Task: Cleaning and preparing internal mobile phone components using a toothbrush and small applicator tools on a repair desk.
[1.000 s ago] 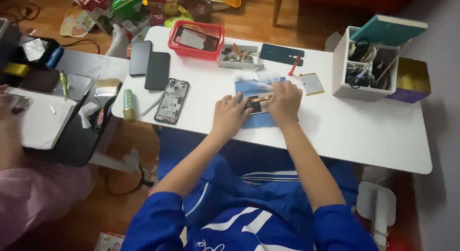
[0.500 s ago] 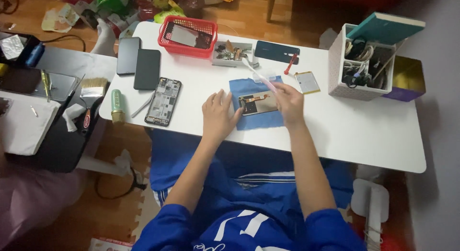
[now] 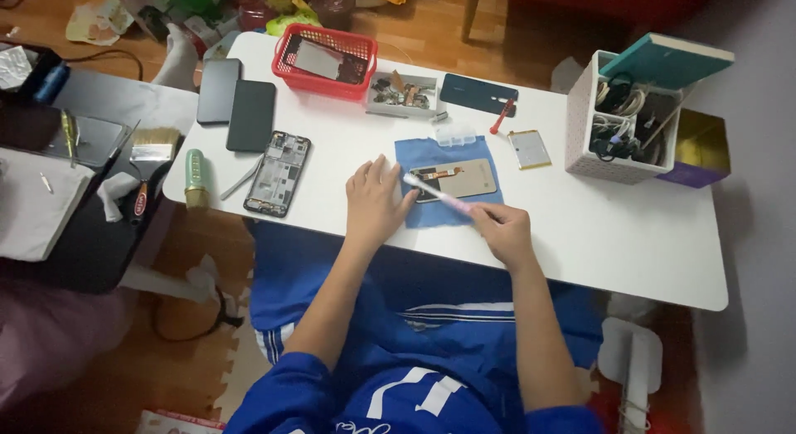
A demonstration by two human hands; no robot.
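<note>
While the left hand [image 3: 375, 203] lies flat with open fingers at the left edge of the blue cloth [image 3: 448, 193], the right hand [image 3: 503, 232] grips a pink-white brush [image 3: 438, 193] near the front edge of the desk [image 3: 613, 235]. Its tip touches the phone part [image 3: 460, 179] on the cloth.

Two dark phones [image 3: 218, 90], one red basket [image 3: 362, 63]

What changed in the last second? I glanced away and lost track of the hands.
The right hand drew back off the phone part toward the table edge, holding a thin pale tool. The left hand stayed at the blue cloth.
</note>
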